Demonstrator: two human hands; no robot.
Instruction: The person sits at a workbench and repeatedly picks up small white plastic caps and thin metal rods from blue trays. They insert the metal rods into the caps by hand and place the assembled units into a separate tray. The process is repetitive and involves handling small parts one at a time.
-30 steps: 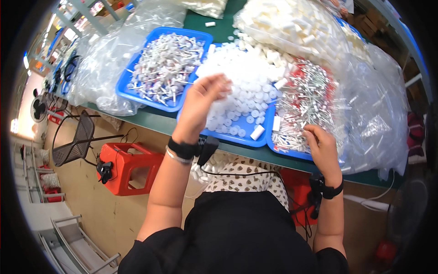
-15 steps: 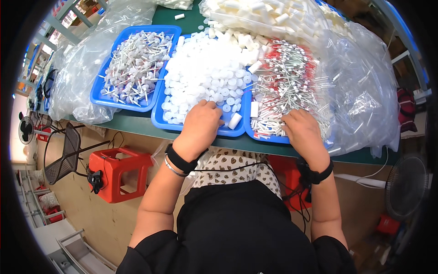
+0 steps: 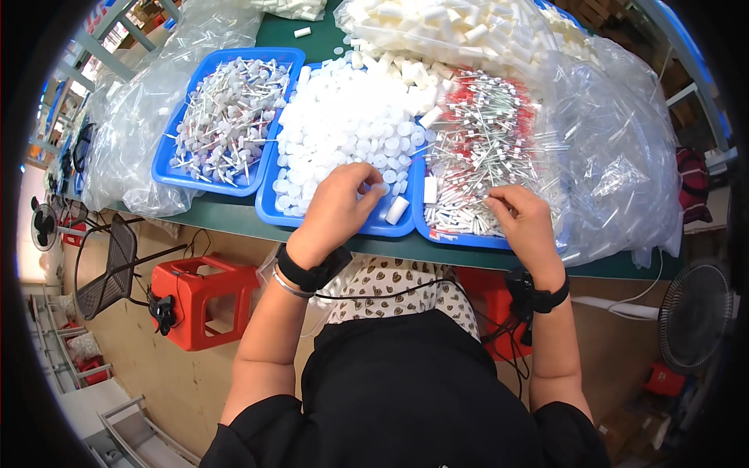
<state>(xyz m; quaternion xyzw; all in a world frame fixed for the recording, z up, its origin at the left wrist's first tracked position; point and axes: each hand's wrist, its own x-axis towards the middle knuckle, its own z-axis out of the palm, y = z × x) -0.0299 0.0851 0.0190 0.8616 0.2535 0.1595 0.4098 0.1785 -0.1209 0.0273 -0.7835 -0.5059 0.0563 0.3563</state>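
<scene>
My left hand (image 3: 340, 204) is over the near part of the middle blue tray (image 3: 273, 215), thumb and index finger pinched round a small translucent plastic disc (image 3: 383, 188). Many similar white plastic discs (image 3: 343, 117) fill this tray. My right hand (image 3: 524, 220) hovers at the near part of the right blue tray (image 3: 460, 237), fingertips pressed together; what they hold is too small to make out. Beneath and beyond it lie thin pin-like pieces (image 3: 491, 148) with white heads and red or silver shafts. Beside the left hand lies a white foam cylinder (image 3: 397, 210).
At the left, another blue tray (image 3: 161, 165) holds pins fitted with discs (image 3: 230, 109). A bag of white cylinders (image 3: 460, 31) lies at the back. Clear plastic bags (image 3: 624, 156) flank the trays on the green table (image 3: 374, 248). A red stool (image 3: 204, 304) stands below left.
My left hand has lifted from the discs, its thumb and index finger now showing with a disc. The right hand has drawn its fingertips slightly up from the pins.
</scene>
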